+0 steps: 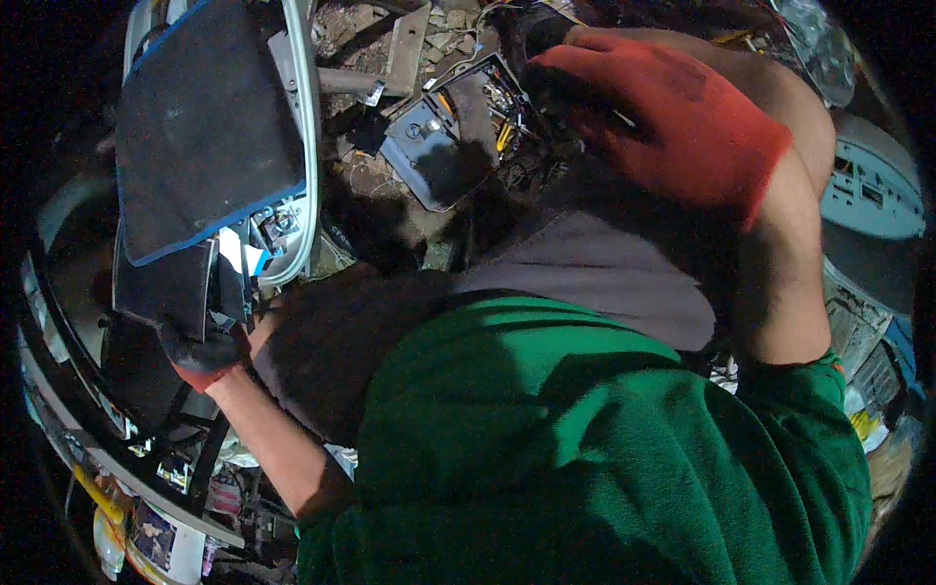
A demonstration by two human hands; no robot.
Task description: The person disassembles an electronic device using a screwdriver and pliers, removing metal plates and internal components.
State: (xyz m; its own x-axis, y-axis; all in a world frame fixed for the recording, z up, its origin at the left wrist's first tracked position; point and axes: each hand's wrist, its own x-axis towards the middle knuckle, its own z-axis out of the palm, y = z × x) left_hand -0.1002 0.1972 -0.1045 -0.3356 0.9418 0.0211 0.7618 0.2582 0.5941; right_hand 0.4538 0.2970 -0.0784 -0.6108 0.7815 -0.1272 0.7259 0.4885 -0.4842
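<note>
My left hand [207, 356], in a red glove with a dark palm, is closed on the lower edge of a dark flat panel [161, 283]. Just above the panel lies a dark mat with blue edging [210, 127]. My right hand [663, 122], in a matching red glove, is in front of me with its fingers curled to the left. Shadow hides its fingertips and whatever they may hold. Close to those fingers sits an open dark case [478, 107] with small metal pieces and yellow-handled tools [505, 135] inside. A grey-blue plate [419, 136] lies at its left side.
A pale curved rim [310, 127] runs beside the mat. Rubble and flat scraps [405, 44] cover the ground ahead. A round pale casing [871, 185] stands at the right, a clear plastic bag [819, 49] at the far right. Long dark frame pieces [78, 361] lie at the left.
</note>
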